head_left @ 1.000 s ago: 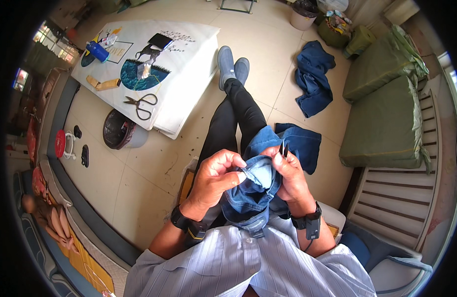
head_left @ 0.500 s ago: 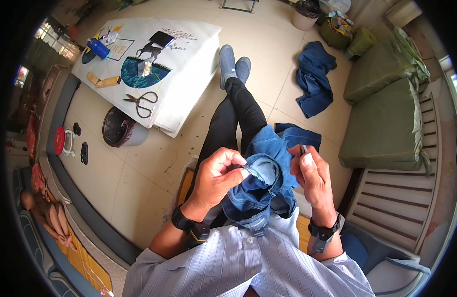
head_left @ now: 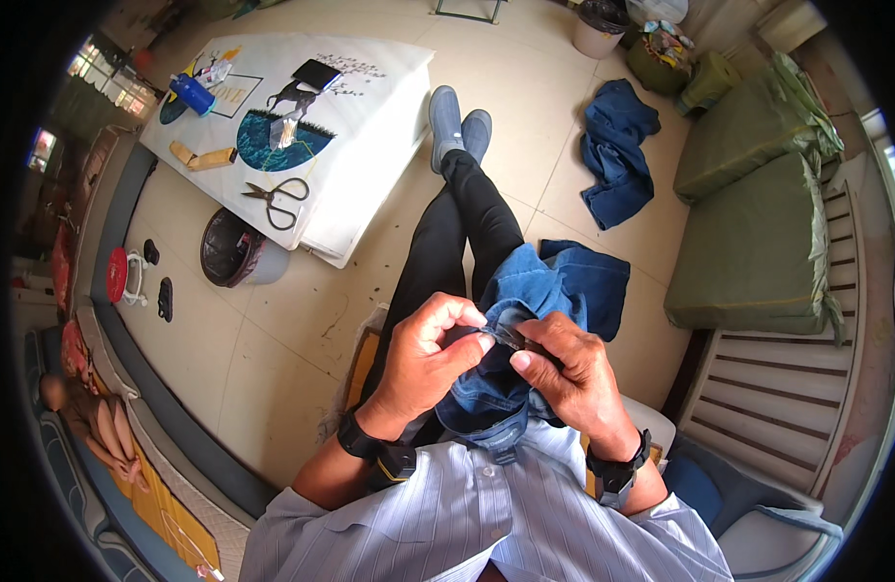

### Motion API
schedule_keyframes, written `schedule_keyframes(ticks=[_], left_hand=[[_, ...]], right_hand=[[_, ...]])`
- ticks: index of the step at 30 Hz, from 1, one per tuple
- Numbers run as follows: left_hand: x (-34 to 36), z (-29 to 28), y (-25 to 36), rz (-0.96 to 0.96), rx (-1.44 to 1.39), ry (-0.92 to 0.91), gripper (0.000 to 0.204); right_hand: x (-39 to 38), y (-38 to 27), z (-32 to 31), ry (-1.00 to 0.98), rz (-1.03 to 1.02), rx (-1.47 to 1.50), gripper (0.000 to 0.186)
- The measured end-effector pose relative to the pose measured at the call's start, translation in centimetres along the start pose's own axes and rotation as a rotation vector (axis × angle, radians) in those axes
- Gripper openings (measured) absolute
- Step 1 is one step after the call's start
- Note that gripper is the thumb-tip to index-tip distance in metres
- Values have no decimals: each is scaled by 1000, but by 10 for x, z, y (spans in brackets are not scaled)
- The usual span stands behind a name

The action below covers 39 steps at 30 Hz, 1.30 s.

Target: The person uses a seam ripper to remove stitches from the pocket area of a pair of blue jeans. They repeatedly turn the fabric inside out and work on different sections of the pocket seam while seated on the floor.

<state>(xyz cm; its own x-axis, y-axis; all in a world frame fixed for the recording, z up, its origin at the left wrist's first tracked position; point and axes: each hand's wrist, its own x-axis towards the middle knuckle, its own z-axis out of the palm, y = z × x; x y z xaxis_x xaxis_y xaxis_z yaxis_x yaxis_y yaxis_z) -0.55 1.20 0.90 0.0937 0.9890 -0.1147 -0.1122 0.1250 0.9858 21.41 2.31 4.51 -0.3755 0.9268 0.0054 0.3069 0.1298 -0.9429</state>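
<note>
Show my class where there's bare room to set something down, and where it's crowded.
Free: the table's far-right corner, right of the black flat item; floor between the grey shoes and crumpled denim. Crowded: the table's left and near parts, with blue bottle and scissors; the lap, where left hand and right hand nearly meet over the denim garment.

On the white table, the scissors lay near the front right corner, a tan piece by the front edge, a blue bottle by the left.
</note>
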Motion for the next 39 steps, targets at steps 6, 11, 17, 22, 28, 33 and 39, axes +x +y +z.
schedule_keyframes(ticks=[6, 11, 17, 22, 28, 33, 39], left_hand=[[-1, 0, -1, 15, 29, 9, 22], [-1, 0, 2, -9, 17, 1, 22], [-2, -2, 1, -43, -36, -2, 23], [-2, -2, 0, -54, -77, -8, 23], [-1, -3, -4, -62, -163, -4, 23], [3, -7, -8, -45, -133, 31, 20], [12, -3, -10, -9, -127, 141, 13]], right_hand=[[2, -1, 4, 5, -52, -14, 24], [4, 2, 7, 17, -61, -32, 23], [5, 1, 8, 9, -46, -32, 22], [5, 2, 9, 4, -39, -32, 22], [1, 11, 12, 70, 106, 386, 17], [6, 17, 2, 257, 276, 745, 16], [-2, 33, 3, 202, 363, 149, 42]])
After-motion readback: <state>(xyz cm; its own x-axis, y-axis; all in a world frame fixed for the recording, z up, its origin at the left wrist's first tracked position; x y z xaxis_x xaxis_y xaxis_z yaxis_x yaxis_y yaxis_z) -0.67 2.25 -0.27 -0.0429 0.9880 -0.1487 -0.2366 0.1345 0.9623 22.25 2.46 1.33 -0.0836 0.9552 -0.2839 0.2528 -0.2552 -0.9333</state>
